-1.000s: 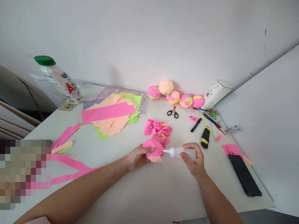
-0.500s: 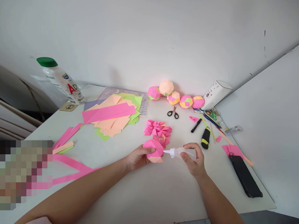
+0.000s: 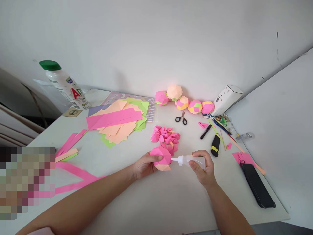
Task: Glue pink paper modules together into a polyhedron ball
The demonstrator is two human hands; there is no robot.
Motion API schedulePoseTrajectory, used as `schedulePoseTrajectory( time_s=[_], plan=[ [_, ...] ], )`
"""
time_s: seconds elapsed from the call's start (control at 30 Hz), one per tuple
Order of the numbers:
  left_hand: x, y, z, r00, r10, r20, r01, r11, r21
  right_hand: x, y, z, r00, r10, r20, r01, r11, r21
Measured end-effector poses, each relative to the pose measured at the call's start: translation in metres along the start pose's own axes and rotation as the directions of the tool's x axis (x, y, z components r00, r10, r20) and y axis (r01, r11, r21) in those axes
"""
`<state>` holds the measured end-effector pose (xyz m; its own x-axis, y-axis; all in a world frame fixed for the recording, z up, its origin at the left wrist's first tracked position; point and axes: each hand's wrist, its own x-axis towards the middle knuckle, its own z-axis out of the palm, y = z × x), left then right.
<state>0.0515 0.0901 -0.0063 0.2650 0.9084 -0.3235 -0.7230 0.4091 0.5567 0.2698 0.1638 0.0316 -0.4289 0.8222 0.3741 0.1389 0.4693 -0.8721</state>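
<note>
My left hand point(image 3: 144, 164) grips a pink and peach folded paper ball point(image 3: 161, 156), thumb on its front face and fingers behind it. A clear glue bottle point(image 3: 194, 161) lies sideways in my right hand point(image 3: 204, 166), its white nozzle pointing left at the ball's right edge; whether the tip touches is too small to tell. Just behind the ball sits a pile of pink folded paper pieces point(image 3: 165, 134). Finished-looking paper balls point(image 3: 195, 106) in pink, peach, yellow and green line the wall.
Paper sheets point(image 3: 117, 122) are stacked at the left, near a tall bottle point(image 3: 67, 86). Scissors point(image 3: 181, 118) lie behind the pile. On the right are a marker point(image 3: 205, 131), a cutter point(image 3: 215, 145), a white box point(image 3: 227, 99) and a black case point(image 3: 258, 185).
</note>
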Motion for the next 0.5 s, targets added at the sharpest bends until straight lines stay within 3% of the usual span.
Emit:
schedulePoseTrajectory(
  time_s=[0.5],
  plan=[
    [-0.0006, 0.0002, 0.0022, 1.0, -0.013, 0.005, 0.013, 1.0, -0.024, -0.0021, -0.0009, -0.0004, 0.996, -0.035, 0.084, 0.032, 0.999, 0.031]
  ],
)
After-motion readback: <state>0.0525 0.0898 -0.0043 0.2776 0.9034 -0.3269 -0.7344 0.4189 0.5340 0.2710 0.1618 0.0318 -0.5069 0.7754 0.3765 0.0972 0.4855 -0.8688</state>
